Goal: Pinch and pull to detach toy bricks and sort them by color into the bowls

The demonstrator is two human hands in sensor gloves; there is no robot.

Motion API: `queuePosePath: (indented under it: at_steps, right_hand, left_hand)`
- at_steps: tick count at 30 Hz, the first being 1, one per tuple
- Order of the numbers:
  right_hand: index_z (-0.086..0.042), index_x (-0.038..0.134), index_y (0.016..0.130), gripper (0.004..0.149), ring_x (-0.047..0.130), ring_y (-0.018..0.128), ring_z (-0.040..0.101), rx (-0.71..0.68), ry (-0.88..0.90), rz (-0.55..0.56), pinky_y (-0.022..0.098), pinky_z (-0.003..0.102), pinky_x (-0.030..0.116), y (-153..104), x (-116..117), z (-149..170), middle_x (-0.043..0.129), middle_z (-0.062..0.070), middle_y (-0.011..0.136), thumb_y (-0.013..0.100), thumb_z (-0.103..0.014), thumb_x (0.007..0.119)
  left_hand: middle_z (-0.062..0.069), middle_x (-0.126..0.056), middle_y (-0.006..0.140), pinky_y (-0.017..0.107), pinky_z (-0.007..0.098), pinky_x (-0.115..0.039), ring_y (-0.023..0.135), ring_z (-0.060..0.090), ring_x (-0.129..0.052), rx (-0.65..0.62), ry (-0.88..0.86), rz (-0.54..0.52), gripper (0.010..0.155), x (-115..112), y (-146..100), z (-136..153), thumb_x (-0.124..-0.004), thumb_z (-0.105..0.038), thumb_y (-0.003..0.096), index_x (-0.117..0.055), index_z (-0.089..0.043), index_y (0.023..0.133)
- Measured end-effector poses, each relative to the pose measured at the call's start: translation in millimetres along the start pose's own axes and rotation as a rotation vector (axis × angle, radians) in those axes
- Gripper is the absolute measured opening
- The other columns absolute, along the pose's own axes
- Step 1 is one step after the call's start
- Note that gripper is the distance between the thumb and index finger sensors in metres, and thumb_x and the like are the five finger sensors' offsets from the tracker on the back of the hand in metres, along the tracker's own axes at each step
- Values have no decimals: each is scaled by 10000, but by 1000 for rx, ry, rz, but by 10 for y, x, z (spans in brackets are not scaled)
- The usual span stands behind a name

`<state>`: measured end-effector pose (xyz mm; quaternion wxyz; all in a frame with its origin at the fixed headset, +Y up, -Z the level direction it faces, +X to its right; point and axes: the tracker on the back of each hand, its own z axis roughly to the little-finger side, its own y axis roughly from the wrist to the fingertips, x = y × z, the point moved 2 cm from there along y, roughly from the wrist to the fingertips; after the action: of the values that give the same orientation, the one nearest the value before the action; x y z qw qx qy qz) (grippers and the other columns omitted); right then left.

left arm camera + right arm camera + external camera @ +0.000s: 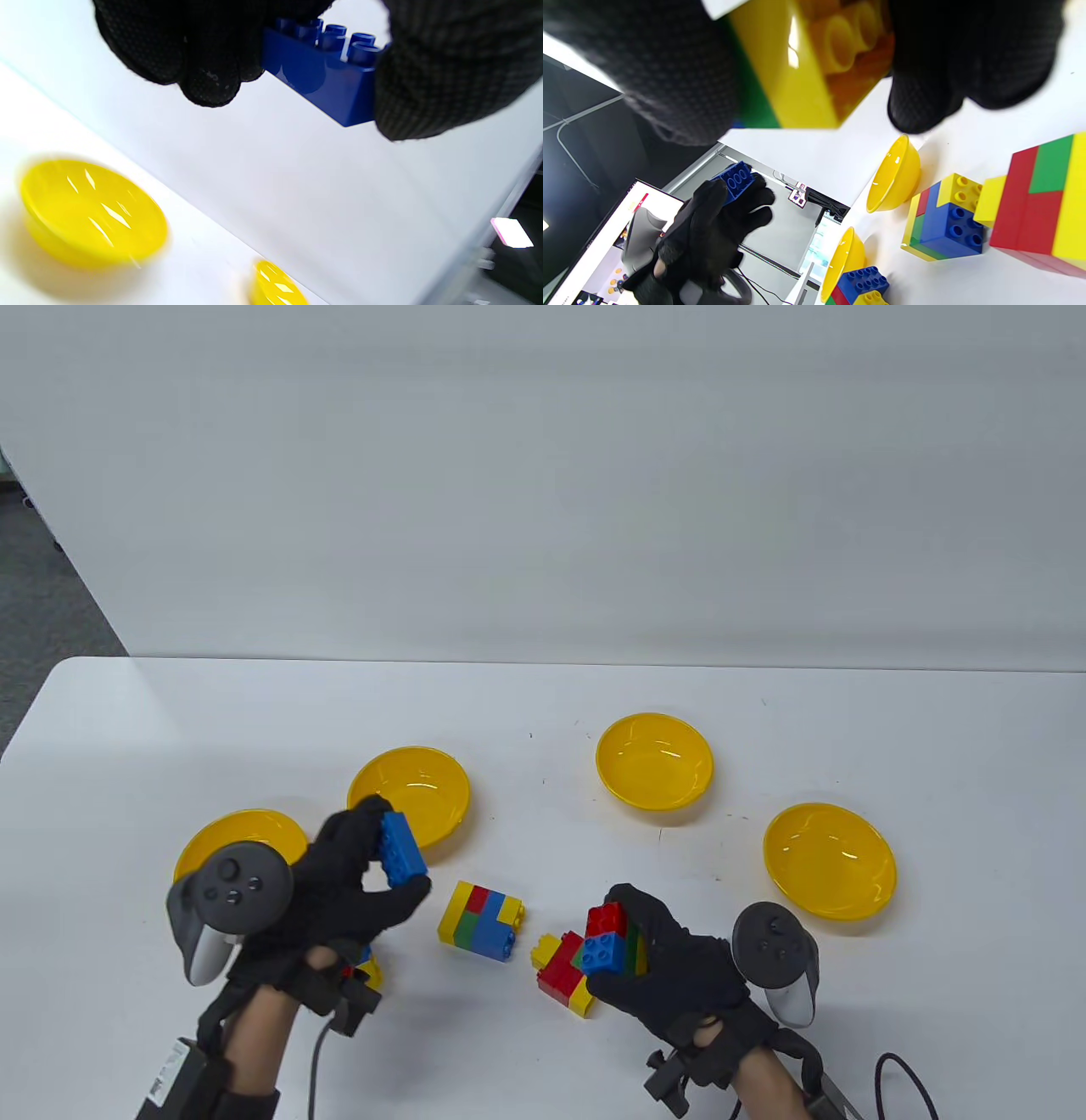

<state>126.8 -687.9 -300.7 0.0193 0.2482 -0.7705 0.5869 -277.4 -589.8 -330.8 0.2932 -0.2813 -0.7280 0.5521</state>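
Left grip (356, 874) pinching blue brick (401, 848) aloft by its 2 ends; nearest bowl (441, 780) just beyond. Right grip (653, 959) clamped round mixed brick cluster (607, 942), farther from that bowl.

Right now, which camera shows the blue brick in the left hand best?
The left wrist view: the blue brick fills it close up, studs clear, pinched by the left hand. The table view shows it smaller; the right wrist view shows it distant, mostly its hollow underside.
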Motion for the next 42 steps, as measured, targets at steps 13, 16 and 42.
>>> queuePosePath:
  at_steps: [13, 16, 42]
  right_hand:
    - [-2, 396, 1025, 967, 873, 671, 495, -28, -198, -12, 447, 592, 825, -3, 137, -107, 495, 325, 997, 312, -299, 979]
    - [-1, 419, 1022, 968, 889, 650, 476, -37, -254, -8, 432, 578, 836, -1, 189, -110, 513, 330, 985, 305, -313, 989]
    - [83, 590, 955, 953, 1044, 467, 400, -303, -711, 251, 298, 530, 945, -201, 462, -511, 733, 341, 850, 289, -460, 1000]
  left_hand:
    - [207, -630, 1113, 683, 656, -659, 967, 465, -764, 485, 546, 78, 980, 266, 224, 1276, -1009, -553, 363, -526, -148, 1112]
    - [215, -648, 1097, 689, 663, -645, 961, 477, -760, 546, 655, 101, 975, 105, 260, 1467, -1005, -563, 358, -540, -142, 1104]
    - [163, -893, 886, 361, 490, -877, 589, 373, -1029, -118, -159, 108, 841, -1128, -449, -608, -810, -756, 392, -717, -187, 1004]
